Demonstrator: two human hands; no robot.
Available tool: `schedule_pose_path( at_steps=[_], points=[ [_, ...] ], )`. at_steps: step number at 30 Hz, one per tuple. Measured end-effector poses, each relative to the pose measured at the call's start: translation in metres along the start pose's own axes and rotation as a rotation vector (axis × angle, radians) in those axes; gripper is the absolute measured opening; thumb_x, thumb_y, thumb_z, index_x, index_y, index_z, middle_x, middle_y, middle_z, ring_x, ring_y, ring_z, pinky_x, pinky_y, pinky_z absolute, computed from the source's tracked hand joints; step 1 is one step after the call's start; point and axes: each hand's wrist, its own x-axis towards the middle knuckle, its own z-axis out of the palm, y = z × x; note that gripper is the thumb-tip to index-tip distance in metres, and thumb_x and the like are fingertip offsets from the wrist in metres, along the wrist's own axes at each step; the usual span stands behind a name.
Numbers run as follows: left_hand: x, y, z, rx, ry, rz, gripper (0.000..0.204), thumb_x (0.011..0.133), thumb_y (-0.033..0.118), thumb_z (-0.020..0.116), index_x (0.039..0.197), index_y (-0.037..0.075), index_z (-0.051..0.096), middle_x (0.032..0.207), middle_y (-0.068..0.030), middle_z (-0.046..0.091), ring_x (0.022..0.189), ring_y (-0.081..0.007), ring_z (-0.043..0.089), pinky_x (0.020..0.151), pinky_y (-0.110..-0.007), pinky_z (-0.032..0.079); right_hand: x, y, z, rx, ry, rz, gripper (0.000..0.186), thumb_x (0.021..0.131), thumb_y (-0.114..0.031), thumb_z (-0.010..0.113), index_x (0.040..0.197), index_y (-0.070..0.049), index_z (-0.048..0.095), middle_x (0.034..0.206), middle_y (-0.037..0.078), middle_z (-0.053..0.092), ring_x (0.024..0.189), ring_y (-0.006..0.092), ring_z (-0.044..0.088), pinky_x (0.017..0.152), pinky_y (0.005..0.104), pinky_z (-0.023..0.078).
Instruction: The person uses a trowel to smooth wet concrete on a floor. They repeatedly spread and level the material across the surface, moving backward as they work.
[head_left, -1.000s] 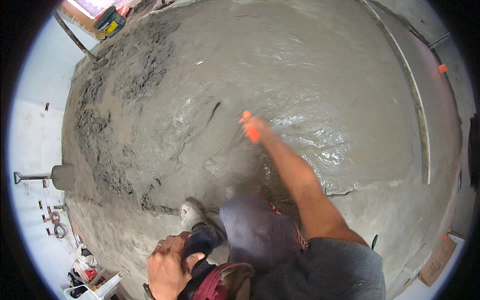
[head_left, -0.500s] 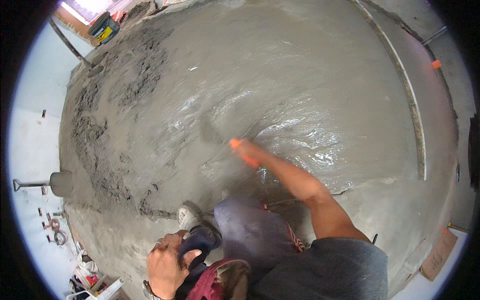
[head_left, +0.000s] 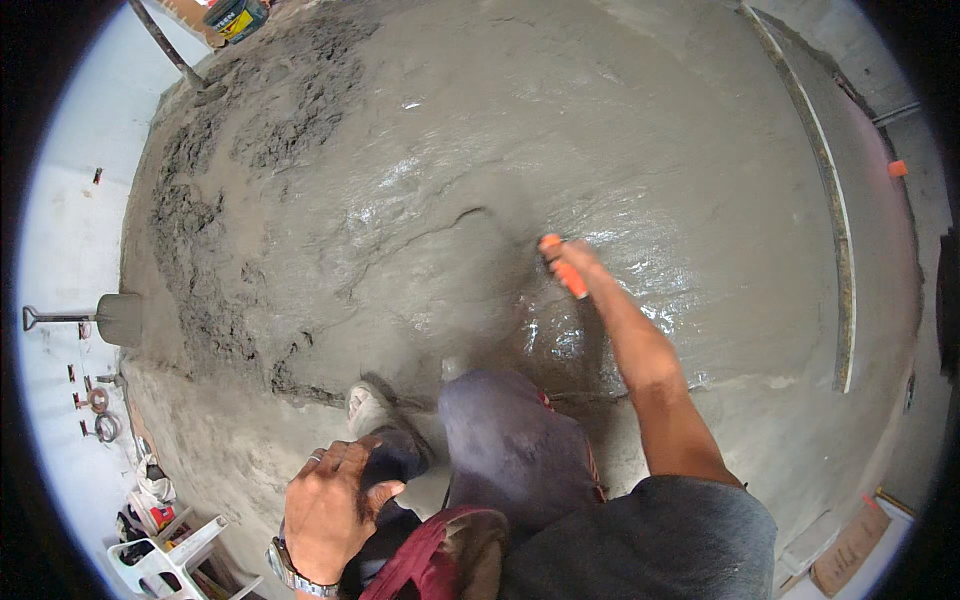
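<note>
My right hand (head_left: 580, 256) is closed round the orange handle of a trowel (head_left: 572, 279), arm stretched forward over a wide bed of wet grey cement (head_left: 650, 150). The trowel's blade is smeared by motion and blends with the grey surface, so its outline is hard to make out. To the left of it a curved ridge runs through the shiny, smoothed cement. Down at the lower left, my left hand (head_left: 330, 505) rests over my bent left knee with the thumb apart from the fingers; it holds no tool.
Rough, lumpy mortar (head_left: 205, 215) lies along the left. A long straightedge (head_left: 830, 200) lies at the right. Against the left wall are a shovel (head_left: 119, 319) and a white plastic stool (head_left: 180, 555). A dark bucket (head_left: 235, 18) stands far left. My shoe (head_left: 370, 410) is at the cement's near edge.
My right hand has swept the trowel to the right and slightly farther away. A curved ridge now shows in the cement behind it. My left hand stays on the knee; the view has shifted a little.
</note>
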Motion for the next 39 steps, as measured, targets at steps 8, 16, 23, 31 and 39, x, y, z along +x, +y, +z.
schedule_pose_path(
  at_steps=[8,16,23,31,39],
  points=[
    [-0.007,0.009,-0.005,-0.008,-0.041,-0.081,0.047,0.076,0.036,0.07,0.11,0.006,0.06,0.088,-0.014,0.063,0.077,-0.0326,0.062,0.068,-0.04,0.049,0.015,-0.031,-0.17,0.475,0.463,-0.155,0.028,0.087,-0.033,0.065,0.086,-0.006,0.056,0.059,0.004,0.052,0.042,0.0149,0.049,0.035,0.0301,0.042],
    [-0.005,0.005,-0.003,-0.074,-0.024,-0.125,0.048,0.074,0.033,0.074,0.11,0.005,0.06,0.084,-0.0142,0.063,0.075,-0.0306,0.062,0.068,-0.039,0.049,-0.038,0.015,0.005,0.042,-0.139,-0.106,0.015,0.089,-0.026,0.056,0.096,-0.013,0.056,0.059,0.001,0.051,0.04,0.0132,0.044,0.035,0.0311,0.037],
    [-0.002,-0.003,0.001,-0.019,-0.039,-0.071,0.048,0.082,0.042,0.064,0.11,0.004,0.06,0.088,-0.0154,0.062,0.079,-0.0363,0.061,0.066,-0.043,0.05,-0.058,0.075,0.182,-0.859,-0.541,-0.118,0.057,0.077,-0.048,0.062,0.101,0.004,0.065,0.1,0.023,0.066,0.092,0.0355,0.064,0.081,0.0465,0.049],
    [0.011,0.006,-0.001,-0.002,-0.014,0.004,0.048,0.08,0.041,0.066,0.11,0.004,0.061,0.087,-0.015,0.062,0.078,-0.0353,0.061,0.066,-0.042,0.05,-0.017,0.064,0.002,-0.542,0.182,-0.027,0.029,0.08,-0.031,0.065,0.084,-0.002,0.069,0.085,0.014,0.067,0.083,0.0234,0.063,0.072,0.0406,0.048],
    [0.004,0.022,-0.013,0.035,-0.031,0.028,0.047,0.078,0.039,0.068,0.11,0.004,0.061,0.087,-0.0149,0.062,0.08,-0.0354,0.06,0.067,-0.042,0.049,-0.035,0.004,-0.207,-0.139,0.686,-0.082,0.045,0.086,-0.045,0.062,0.07,-0.003,0.055,0.054,0.006,0.051,0.044,0.0168,0.051,0.038,0.0326,0.04]
  ],
)
